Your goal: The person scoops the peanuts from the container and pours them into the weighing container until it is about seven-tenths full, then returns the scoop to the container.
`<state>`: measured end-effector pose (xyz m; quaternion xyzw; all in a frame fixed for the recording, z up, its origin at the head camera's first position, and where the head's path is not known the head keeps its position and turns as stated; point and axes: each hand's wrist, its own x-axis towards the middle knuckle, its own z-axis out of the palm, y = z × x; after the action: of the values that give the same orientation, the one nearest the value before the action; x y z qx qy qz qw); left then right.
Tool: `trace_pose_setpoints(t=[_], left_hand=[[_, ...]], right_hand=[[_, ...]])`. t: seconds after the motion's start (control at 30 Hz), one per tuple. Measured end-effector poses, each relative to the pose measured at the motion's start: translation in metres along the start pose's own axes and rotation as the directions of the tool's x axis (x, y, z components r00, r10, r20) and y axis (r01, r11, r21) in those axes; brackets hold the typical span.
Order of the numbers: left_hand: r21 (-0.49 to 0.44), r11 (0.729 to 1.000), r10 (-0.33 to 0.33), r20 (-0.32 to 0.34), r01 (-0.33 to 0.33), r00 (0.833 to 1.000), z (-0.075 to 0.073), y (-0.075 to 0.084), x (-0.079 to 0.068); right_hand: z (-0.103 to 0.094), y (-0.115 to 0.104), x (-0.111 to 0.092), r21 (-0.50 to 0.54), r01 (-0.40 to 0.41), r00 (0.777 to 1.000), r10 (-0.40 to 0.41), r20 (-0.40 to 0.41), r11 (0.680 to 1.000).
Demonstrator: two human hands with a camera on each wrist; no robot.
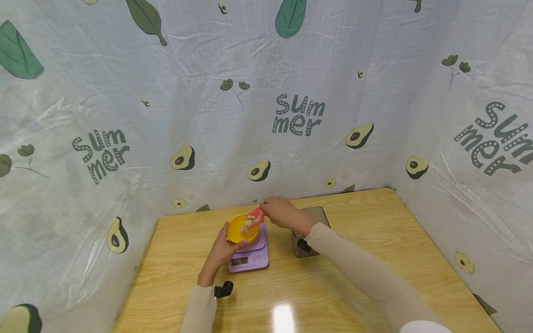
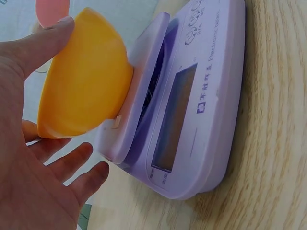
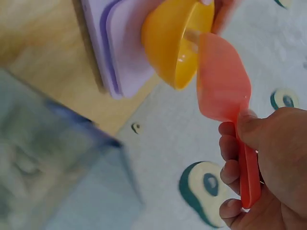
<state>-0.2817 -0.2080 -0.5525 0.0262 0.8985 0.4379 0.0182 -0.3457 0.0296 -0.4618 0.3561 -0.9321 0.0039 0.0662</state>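
Observation:
A yellow bowl (image 1: 234,228) stands on a purple kitchen scale (image 1: 259,260), whose small display is dark with faint digits. My left hand (image 1: 221,250) steadies the bowl, thumb on the near rim and index finger round the side; the other fingers spread loosely in the left wrist view. In my right hand (image 3: 273,158) is the handle of a pinkish-red scoop (image 3: 223,79). Its mouth tilts down over the bowl, apparently without touching it. Tan, lumpy pieces like unshelled peanuts (image 1: 250,222) lie at the scoop's lip and over the bowl.
Partly under the right forearm stands a grey see-through bin (image 1: 318,215), with pale pieces (image 3: 24,163) blurred inside it. A black wrist mount (image 1: 224,289) sits on the left wrist. Printed sheets (image 1: 300,162) hang behind and beside the wooden table (image 1: 354,217).

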Motion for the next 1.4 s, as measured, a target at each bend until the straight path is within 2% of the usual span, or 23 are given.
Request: trace_pose_setpoints(t=[0.07, 0.2, 0.4, 0.5, 0.67, 0.73, 0.8, 0.87, 0.93, 1.03, 1.23, 1.4], left_hand=[[0.002, 1.000, 0.006, -0.002, -0.006, 1.000, 0.001, -0.002, 0.000], [-0.006, 1.000, 0.017, 0.006, -0.017, 1.000, 0.002, -0.002, -0.001], [0.001, 1.000, 0.022, -0.004, -0.022, 1.000, 0.000, -0.002, 0.000], [0.010, 1.000, 0.022, -0.001, -0.022, 1.000, 0.000, -0.001, 0.001], [-0.006, 1.000, 0.002, 0.012, -0.002, 1.000, 0.000, 0.000, 0.000], [-0.015, 1.000, 0.002, -0.014, -0.002, 1.000, 0.000, 0.001, -0.001], [-0.038, 0.999, 0.022, -0.078, -0.025, 0.997, -0.002, 0.002, -0.003], [-0.056, 0.996, 0.061, -0.169, -0.071, 0.984, -0.004, 0.006, -0.006], [-0.065, 0.989, 0.113, -0.255, -0.133, 0.960, -0.007, 0.011, -0.010], [-0.053, 0.979, 0.169, -0.320, -0.196, 0.932, -0.010, 0.019, -0.012], [-0.061, 0.953, 0.258, -0.352, -0.297, 0.900, -0.010, 0.047, -0.019], [-0.061, 0.930, 0.322, -0.334, -0.361, 0.886, -0.003, 0.071, -0.024]], right_hand=[[-0.003, -0.003, 0.003, -0.109, 0.049, 0.999, -0.051, -0.015, 0.993], [-0.014, -0.010, 0.005, -0.266, 0.115, 0.991, -0.131, -0.041, 0.957], [-0.028, -0.008, 0.003, -0.386, 0.136, 0.979, -0.184, -0.090, 0.912], [-0.029, -0.001, -0.004, -0.375, 0.131, 0.980, -0.177, -0.091, 0.918], [-0.024, 0.013, -0.021, -0.283, 0.130, 0.984, -0.159, -0.082, 0.950], [-0.023, 0.017, -0.029, -0.245, 0.126, 0.984, -0.153, -0.094, 0.961], [-0.023, 0.020, -0.038, -0.210, 0.115, 0.985, -0.138, -0.099, 0.971], [-0.024, 0.024, -0.047, -0.176, 0.098, 0.988, -0.117, -0.103, 0.980], [-0.024, 0.028, -0.055, -0.152, 0.083, 0.989, -0.100, -0.108, 0.985], [-0.026, 0.035, -0.069, -0.125, 0.076, 0.988, -0.092, -0.123, 0.989], [-0.026, 0.056, -0.098, -0.103, 0.062, 0.979, -0.081, -0.189, 0.993], [-0.027, 0.076, -0.119, -0.111, 0.059, 0.955, -0.089, -0.282, 0.992]])
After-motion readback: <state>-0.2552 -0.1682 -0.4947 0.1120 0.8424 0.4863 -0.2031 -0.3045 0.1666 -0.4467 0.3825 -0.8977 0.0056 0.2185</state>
